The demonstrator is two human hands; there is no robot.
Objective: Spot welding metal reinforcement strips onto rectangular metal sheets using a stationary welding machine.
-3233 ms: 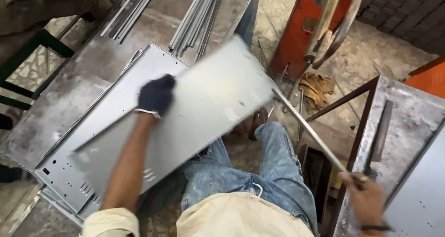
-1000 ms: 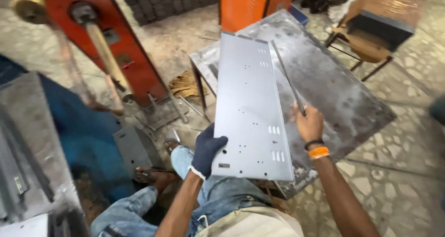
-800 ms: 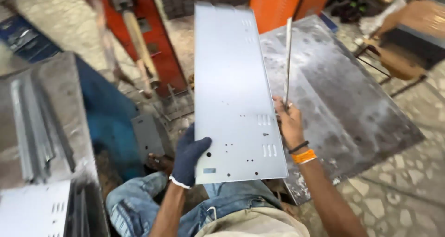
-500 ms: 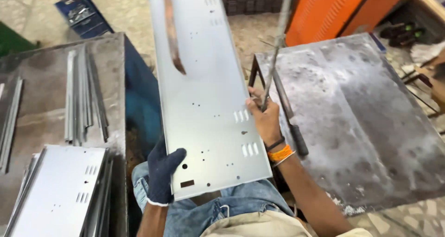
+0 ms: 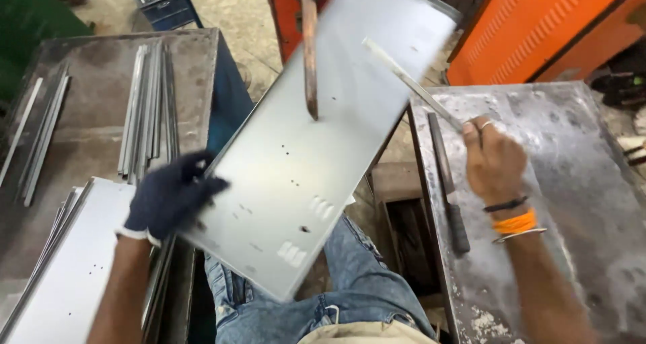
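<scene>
A long grey sheet-metal panel with small holes and slots hangs tilted in the air over my lap. My left hand, in a dark glove, grips its lower left edge. My right hand, bare with an orange band and bracelets at the wrist, holds a thin metal strip that slants up and left across the panel's upper part. This hand hovers over the left edge of a worn steel table.
A stack of similar panels lies on the left workbench, with several metal strips behind. A dark bar tool rests on the right table. A rusty lever and orange machine stand ahead.
I have turned from the right table toward the left bench. The panel has swung from upright to slanting left, and the strip in my right hand now leans across it.
</scene>
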